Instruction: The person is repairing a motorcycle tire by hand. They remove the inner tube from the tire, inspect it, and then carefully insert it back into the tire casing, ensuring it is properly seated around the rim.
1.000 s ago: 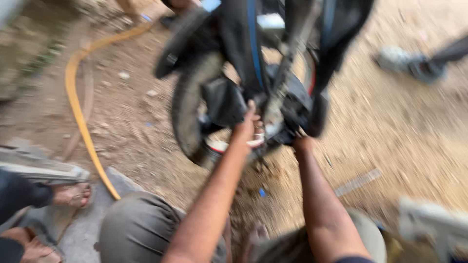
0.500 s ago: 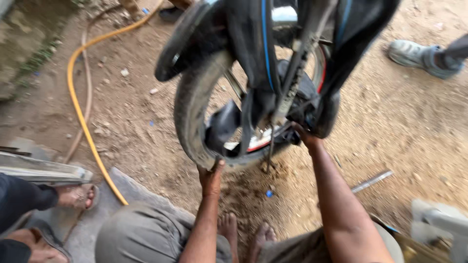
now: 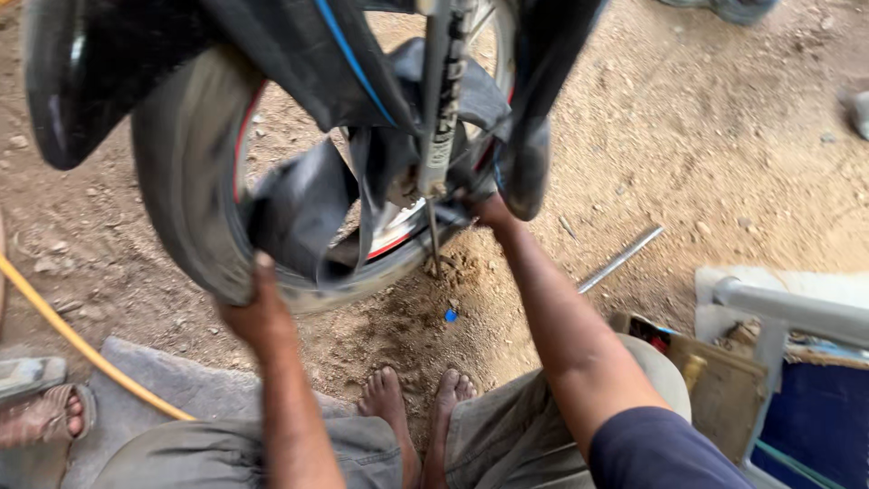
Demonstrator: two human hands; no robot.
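A motorbike wheel stands in front of me on the dirt, its worn black tyre (image 3: 186, 208) pulled partly off the red-striped rim (image 3: 398, 244). A limp black inner tube (image 3: 303, 213) hangs out of it. My left hand (image 3: 258, 312) grips the lower edge of the tyre. Behind the hub my right hand (image 3: 484, 208) reaches in by the fork leg (image 3: 442, 100); its fingers are hidden. My bare feet (image 3: 416, 407) rest on the ground below the wheel.
A yellow hose (image 3: 81, 349) runs along the left. Another person's sandalled foot (image 3: 41, 417) sits at the lower left. A metal rod (image 3: 620, 260) lies on the dirt to the right, near a grey pipe (image 3: 797, 312) and a box of tools (image 3: 715, 380).
The camera has moved closer to the wheel. My left hand has gone from the hub down to the tyre's lower edge. My right hand has stayed at the hub.
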